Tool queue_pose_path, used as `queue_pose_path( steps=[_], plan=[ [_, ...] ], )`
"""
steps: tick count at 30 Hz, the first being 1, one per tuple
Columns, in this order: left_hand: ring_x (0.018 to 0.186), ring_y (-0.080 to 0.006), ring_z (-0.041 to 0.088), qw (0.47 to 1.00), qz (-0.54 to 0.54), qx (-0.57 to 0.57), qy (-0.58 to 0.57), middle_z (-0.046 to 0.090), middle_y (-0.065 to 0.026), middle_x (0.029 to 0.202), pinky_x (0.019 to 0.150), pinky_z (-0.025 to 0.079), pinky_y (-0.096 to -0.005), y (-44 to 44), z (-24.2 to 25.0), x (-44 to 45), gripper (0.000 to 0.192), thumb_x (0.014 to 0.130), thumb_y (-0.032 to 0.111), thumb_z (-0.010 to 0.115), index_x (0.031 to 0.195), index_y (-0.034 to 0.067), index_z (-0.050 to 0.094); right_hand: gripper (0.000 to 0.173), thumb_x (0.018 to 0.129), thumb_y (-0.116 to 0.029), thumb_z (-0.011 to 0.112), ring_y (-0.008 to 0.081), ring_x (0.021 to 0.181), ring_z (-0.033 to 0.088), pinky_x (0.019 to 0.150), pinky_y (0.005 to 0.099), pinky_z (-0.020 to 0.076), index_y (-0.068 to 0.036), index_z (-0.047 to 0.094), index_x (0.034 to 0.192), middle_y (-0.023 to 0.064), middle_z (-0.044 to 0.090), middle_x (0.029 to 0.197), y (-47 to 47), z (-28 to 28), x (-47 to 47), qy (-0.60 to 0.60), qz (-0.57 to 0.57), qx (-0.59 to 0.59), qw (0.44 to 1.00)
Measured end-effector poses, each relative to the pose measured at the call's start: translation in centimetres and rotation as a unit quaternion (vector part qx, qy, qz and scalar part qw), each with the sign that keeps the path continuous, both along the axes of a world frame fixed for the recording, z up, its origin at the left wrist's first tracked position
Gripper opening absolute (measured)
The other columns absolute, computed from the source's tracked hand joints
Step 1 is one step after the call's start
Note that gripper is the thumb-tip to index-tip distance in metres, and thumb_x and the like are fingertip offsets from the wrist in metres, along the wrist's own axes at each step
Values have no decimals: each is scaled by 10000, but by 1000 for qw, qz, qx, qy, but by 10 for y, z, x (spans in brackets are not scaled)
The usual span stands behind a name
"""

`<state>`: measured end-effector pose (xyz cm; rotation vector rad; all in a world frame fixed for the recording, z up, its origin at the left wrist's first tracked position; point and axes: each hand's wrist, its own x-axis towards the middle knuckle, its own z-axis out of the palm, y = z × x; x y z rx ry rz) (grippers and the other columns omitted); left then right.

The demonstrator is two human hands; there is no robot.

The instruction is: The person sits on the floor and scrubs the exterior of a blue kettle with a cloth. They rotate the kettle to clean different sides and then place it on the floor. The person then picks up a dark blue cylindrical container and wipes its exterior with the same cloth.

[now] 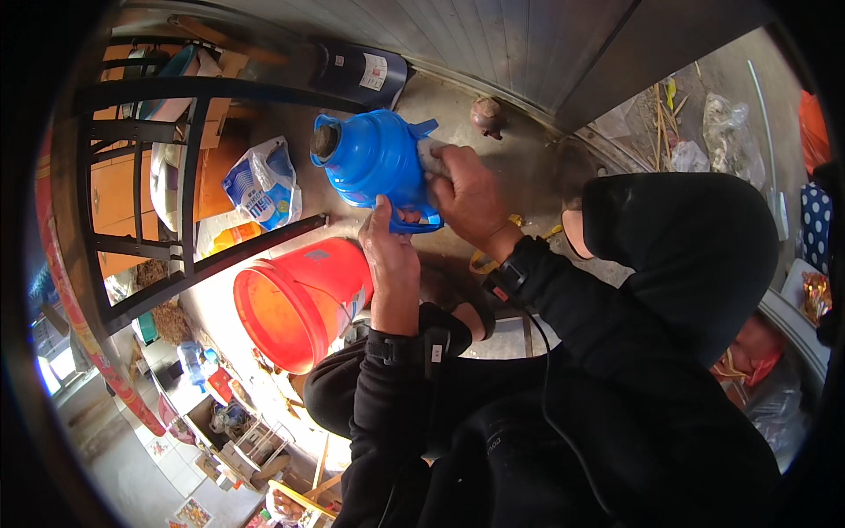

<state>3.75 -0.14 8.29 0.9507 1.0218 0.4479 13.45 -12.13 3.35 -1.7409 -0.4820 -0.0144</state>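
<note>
A blue plastic thermos flask (pixel 376 158) lies tilted in front of me, its neck pointing left with a stopper (pixel 325 141) in it. My left hand (pixel 391 251) grips the flask's handle, thumb on top and fingers through the loop. In my right hand (pixel 470 198) is a greyish cloth or pad (pixel 432 158), pressed against the flask's lower end; its exact kind is unclear. Just below the flask and left of my left wrist is a red plastic bucket (pixel 304 303), its open mouth facing left.
A black metal frame (pixel 191 178) stands at left, beside a blue-and-white plastic package (pixel 264 185). A dark rounded object (pixel 487 117) lies on the floor near the ribbed wall panel (pixel 475 39). Plastic bags (pixel 729 132) and sticks lie at upper right.
</note>
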Motion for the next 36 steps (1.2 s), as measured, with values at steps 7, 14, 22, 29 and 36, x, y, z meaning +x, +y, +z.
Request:
queue_pose_path(
  steps=[7, 14, 22, 29, 36],
  plan=[
    [771, -236, 648, 999, -8, 22, -21, 652, -124, 855, 768, 560, -407, -2, 1, -3, 366, 1088, 307, 649, 861, 24, 607, 268, 888, -125, 666, 497, 951, 693, 832, 564, 556, -28, 703, 1136, 291, 723, 988, -10, -45, 23, 133, 18, -168, 977],
    [778, -234, 649, 1000, -7, 22, -18, 628, -97, 831, 775, 559, -413, 0, -4, -3, 368, 1078, 329, 661, 876, 24, 618, 261, 880, -104, 660, 495, 940, 705, 807, 556, 559, -18, 700, 1123, 304, 722, 993, 12, 14, -6, 80, 39, -12, 996],
    [766, -255, 642, 999, 28, -20, -35, 612, -84, 807, 804, 585, -464, 6, -1, -11, 354, 1078, 320, 673, 885, 28, 623, 272, 884, -54, 668, 457, 986, 700, 854, 450, 563, 11, 699, 1147, 263, 716, 1056, 6, 10, 14, 214, 20, -75, 974],
    [778, -261, 636, 999, 5, 3, -44, 593, -90, 810, 807, 579, -475, 2, 0, -7, 357, 1094, 311, 659, 894, 18, 613, 285, 884, -89, 672, 479, 967, 706, 845, 498, 565, 22, 712, 1143, 289, 724, 1016, 17, 17, 7, 71, 41, -22, 996],
    [780, -256, 634, 999, 11, 6, -36, 590, -86, 815, 808, 574, -462, -1, -1, -7, 351, 1098, 301, 653, 884, 27, 610, 281, 890, -91, 654, 490, 972, 663, 856, 531, 548, -8, 676, 1157, 275, 676, 1026, 13, 20, 22, 141, 38, -28, 989]
  ],
)
